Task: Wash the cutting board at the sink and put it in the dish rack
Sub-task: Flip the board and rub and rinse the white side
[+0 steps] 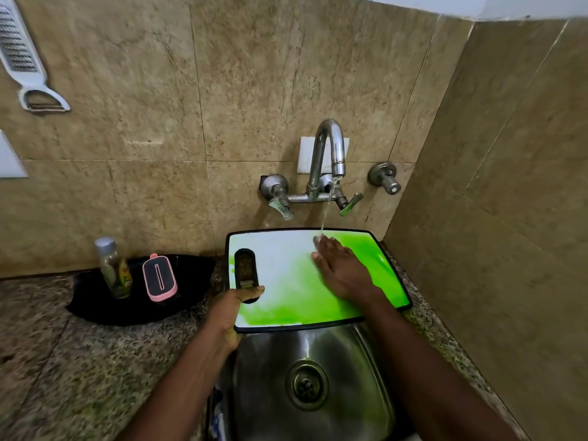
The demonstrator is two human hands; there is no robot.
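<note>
A green cutting board (286, 300) with a black rim and a handle slot lies tilted over the back of the steel sink (359, 370). My left hand (229, 313) grips its near left corner, thumb on top beside the slot. Lying flat on the board's upper middle, my right hand (340, 268) has its fingers spread, fingertips under the water. A thin stream runs from the tap (331, 148) onto the board's far edge. No dish rack is in view.
On the granite counter at left, a black cloth (95, 307) carries a small bottle (114, 268) and a pink-edged scrubber (159, 278). A grater (22, 55) hangs on the tiled wall. A side wall stands close on the right.
</note>
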